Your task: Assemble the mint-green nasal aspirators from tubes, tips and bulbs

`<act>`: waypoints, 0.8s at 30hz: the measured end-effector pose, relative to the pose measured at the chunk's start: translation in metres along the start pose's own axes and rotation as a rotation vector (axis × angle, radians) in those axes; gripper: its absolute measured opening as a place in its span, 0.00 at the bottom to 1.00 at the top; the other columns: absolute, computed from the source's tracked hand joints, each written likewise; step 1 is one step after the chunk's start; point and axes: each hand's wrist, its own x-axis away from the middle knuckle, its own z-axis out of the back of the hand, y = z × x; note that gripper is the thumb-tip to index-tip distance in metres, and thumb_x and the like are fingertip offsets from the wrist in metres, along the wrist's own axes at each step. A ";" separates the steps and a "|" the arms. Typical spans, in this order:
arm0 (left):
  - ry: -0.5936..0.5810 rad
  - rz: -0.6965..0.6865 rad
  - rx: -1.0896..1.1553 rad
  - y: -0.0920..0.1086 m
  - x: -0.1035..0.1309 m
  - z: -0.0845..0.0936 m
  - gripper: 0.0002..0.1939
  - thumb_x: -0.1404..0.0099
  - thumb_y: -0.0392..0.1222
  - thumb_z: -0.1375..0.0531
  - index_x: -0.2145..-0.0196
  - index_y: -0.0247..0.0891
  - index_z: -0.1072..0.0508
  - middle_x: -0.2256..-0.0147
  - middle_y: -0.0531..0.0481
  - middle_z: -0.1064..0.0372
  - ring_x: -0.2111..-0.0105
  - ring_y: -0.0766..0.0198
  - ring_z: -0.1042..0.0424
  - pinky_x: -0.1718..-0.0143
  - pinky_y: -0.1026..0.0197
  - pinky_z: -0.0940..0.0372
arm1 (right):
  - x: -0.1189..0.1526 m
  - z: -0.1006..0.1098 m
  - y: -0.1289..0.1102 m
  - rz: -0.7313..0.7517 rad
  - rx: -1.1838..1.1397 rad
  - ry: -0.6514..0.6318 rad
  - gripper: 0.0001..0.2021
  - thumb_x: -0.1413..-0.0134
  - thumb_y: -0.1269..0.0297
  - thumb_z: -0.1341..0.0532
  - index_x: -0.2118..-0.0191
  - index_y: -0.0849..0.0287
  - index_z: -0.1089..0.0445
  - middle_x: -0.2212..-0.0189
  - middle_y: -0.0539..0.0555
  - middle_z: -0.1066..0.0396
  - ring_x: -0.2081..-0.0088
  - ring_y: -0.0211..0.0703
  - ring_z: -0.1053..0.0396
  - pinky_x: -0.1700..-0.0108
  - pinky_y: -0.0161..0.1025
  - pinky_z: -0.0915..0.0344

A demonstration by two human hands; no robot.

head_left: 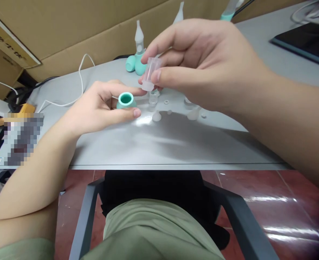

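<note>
My left hand [105, 104] is closed around a turquoise rubber bulb [126, 104], whose round opening faces up. Up and to the right of it, my right hand [186, 61] pinches a clear plastic tube [151, 72] between thumb and fingers, its wider whitish collar pointing down. The tube hangs tilted above the table, apart from the bulb. Just below it stands a small clear cup-like part [153, 98]. A white cone-shaped tip [156, 116], a small ring [166, 102] and another pale cone [193, 114] lie nearby on the grey tabletop [159, 148].
Behind the hands stands a put-together turquoise bulb with a clear nozzle [139, 47], beside another turquoise piece [130, 63]. Cardboard [94, 29] walls the back. A white cable [79, 83] curls at left; a black flat device [305, 43] sits at right.
</note>
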 end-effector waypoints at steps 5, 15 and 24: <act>0.019 0.035 0.014 0.009 0.000 -0.015 0.23 0.22 0.65 0.24 0.61 0.43 0.14 0.69 0.50 0.26 0.73 0.66 0.31 0.74 0.60 0.34 | 0.001 -0.004 -0.002 0.065 0.023 0.020 0.14 0.30 0.87 0.33 0.60 0.60 0.19 0.72 0.48 0.18 0.68 0.36 0.21 0.62 0.32 0.22; -0.103 0.059 0.072 0.020 -0.003 -0.026 0.20 0.25 0.61 0.22 0.63 0.45 0.20 0.72 0.53 0.31 0.57 0.55 0.18 0.60 0.59 0.27 | -0.004 0.004 0.004 -0.078 -0.046 -0.140 0.13 0.30 0.78 0.30 0.67 0.56 0.13 0.71 0.52 0.20 0.70 0.34 0.23 0.64 0.30 0.21; -0.165 0.131 0.202 0.021 -0.003 -0.028 0.25 0.29 0.62 0.18 0.66 0.44 0.22 0.73 0.55 0.30 0.73 0.65 0.31 0.71 0.60 0.34 | -0.007 0.001 0.004 -0.119 -0.012 -0.107 0.16 0.31 0.83 0.29 0.69 0.60 0.15 0.74 0.52 0.20 0.74 0.32 0.26 0.69 0.29 0.25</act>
